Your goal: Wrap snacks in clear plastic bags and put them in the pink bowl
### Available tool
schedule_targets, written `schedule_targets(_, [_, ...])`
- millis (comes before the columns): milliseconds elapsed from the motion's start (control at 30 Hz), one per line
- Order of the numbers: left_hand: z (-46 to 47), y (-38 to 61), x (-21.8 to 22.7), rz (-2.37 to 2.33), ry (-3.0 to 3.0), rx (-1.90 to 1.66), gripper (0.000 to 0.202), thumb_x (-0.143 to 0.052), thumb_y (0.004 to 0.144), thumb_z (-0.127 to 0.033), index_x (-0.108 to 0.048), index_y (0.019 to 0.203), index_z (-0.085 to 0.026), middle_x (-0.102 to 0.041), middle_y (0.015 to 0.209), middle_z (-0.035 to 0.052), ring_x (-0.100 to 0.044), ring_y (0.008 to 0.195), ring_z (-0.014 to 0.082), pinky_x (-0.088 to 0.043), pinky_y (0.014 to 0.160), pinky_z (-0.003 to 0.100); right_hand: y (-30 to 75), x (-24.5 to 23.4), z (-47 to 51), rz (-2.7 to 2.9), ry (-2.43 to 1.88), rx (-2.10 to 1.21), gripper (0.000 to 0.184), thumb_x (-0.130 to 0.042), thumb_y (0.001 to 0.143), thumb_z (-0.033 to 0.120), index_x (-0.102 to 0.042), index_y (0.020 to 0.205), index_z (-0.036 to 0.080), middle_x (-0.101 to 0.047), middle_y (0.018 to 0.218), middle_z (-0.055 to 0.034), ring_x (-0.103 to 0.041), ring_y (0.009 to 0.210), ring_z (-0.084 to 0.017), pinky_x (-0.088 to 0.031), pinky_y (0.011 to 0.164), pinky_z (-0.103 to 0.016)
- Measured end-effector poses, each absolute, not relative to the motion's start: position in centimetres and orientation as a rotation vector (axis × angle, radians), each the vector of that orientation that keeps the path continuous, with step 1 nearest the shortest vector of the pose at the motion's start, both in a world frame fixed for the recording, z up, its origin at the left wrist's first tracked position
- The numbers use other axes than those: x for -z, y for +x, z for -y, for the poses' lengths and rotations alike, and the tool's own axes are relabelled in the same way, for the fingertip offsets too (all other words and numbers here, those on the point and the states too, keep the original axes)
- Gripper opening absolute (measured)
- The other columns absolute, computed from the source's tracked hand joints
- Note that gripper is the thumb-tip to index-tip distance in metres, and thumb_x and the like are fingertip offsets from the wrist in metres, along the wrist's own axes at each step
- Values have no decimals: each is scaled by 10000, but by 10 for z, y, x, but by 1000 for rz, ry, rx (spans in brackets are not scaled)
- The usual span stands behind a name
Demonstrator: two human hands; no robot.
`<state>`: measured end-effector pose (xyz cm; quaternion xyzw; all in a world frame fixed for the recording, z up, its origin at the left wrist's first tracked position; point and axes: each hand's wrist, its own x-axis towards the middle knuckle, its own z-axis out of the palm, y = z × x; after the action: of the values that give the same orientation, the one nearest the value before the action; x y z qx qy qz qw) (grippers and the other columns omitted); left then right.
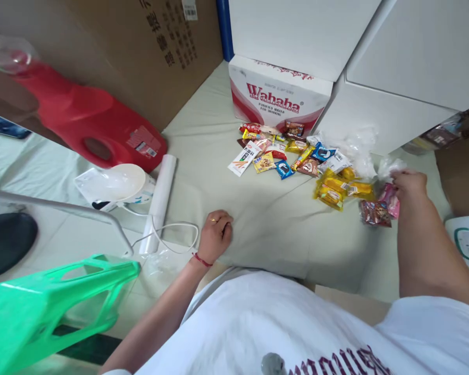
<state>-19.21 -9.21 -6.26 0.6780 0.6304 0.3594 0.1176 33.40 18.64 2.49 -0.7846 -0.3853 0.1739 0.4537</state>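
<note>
My left hand [216, 235] rests on the pale green sheet [258, 224] with its fingers curled into a loose fist, and nothing shows in it. A ring and a red wrist string are on it. My right hand [408, 183] reaches to the right and closes on a pink snack packet [391, 200] beside a clear plastic bag [389, 167]. A dark red packet [375, 213] lies just left of it. Several small snack packets [293, 153] are spread in front of a Wahaha box [277, 96], with yellow packets [334, 188] nearer my right hand.
A red jug [82, 120] lies at the left against a large cardboard box [140, 47]. A white kettle [113, 185], its cord [175, 232] and a white roll [160, 200] lie near my left hand. A green plastic stool [42, 312] is at lower left. White cartons [394, 67] stand behind.
</note>
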Motion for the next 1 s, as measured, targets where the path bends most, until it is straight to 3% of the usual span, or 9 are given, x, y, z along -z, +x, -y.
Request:
schedule_targets(133, [92, -191, 60, -1854, 1939, -1069, 191, -505, 933, -161, -694, 947, -187, -663, 1027, 113, -605, 1091, 264, -535, 952, 458, 309, -42, -159, 872, -1764, -710, 312, -707, 758, 29, -490, 644, 222, -507, 557, 54, -352, 461, -76, -253, 521, -310])
schedule_targets(300, [81, -158, 33, -1646, 1634, -1169, 138, -598, 931, -310, -665, 997, -209, -661, 998, 76, -649, 937, 204, -573, 813, 369, 239, -54, -109, 990, -1327, -987, 404, -938, 564, 243, -580, 747, 210, -539, 593, 65, -361, 467, -67, -236, 468, -259])
schedule_targets(367, [66, -130, 17, -1451, 1412, -1146, 230, -648, 901, -388, -636, 1055, -217, -648, 1056, 76, -674, 934, 194, -574, 688, 293, 202, -49, -88, 1092, -1312, -996, 425, -954, 536, 333, -631, 781, 205, -559, 605, 62, -408, 500, -81, -283, 476, -245])
schedule_targets(467, [35, -85, -2, -1201, 976, -1119, 569, -760, 805, -464, -513, 1277, -262, -604, 1266, 96, -709, 913, 190, -559, 570, 237, 154, -34, -57, 1286, -1305, -1065, 360, -916, 607, 400, -692, 811, 207, -614, 663, 46, -476, 573, -95, -349, 529, -235])
schedule_targets(567, [3, -52, -8, -1107, 830, -1104, 442, -805, 772, -413, -593, 1096, -200, -668, 1054, 64, -703, 810, 170, -547, 565, 229, 136, -23, -31, 1346, -1283, -1166, 287, -856, 714, 428, -736, 847, 204, -602, 637, 41, -471, 551, -93, -343, 520, -239])
schedule_targets(667, [-28, -33, -10, -1083, 724, -1163, 287, -817, 755, -314, -601, 875, -167, -644, 800, 9, -647, 669, 121, -523, 595, 229, 149, -22, -10, 1027, -1223, -1151, 297, -882, 681, 397, -717, 849, 215, -528, 577, 74, -418, 493, -71, -320, 484, -227])
schedule_targets(800, [-80, -14, -29, -810, 624, -1190, 341, -821, 763, -280, -606, 1012, -191, -694, 939, 30, -673, 821, 142, -558, 790, 297, 185, -30, 12, 662, -1093, -1157, 392, -941, 561, 300, -633, 790, 222, -504, 594, 92, -447, 519, -56, -374, 496, -195])
schedule_targets(900, [-101, -8, -47, -871, 704, -1151, 413, -812, 795, -348, -593, 1118, -213, -687, 1053, 53, -655, 963, 187, -534, 826, 324, 199, -32, 23, 572, -1099, -1189, 416, -951, 534, 264, -626, 790, 216, -533, 630, 83, -487, 555, -57, -414, 512, -187])
schedule_targets(1000, [-77, -11, -48, -1100, 927, -1210, 294, -798, 802, -331, -607, 970, -183, -643, 914, 27, -609, 880, 164, -492, 807, 298, 194, -26, 31, 520, -1163, -1181, 436, -961, 514, 278, -640, 802, 212, -519, 616, 90, -430, 510, -41, -349, 464, -171])
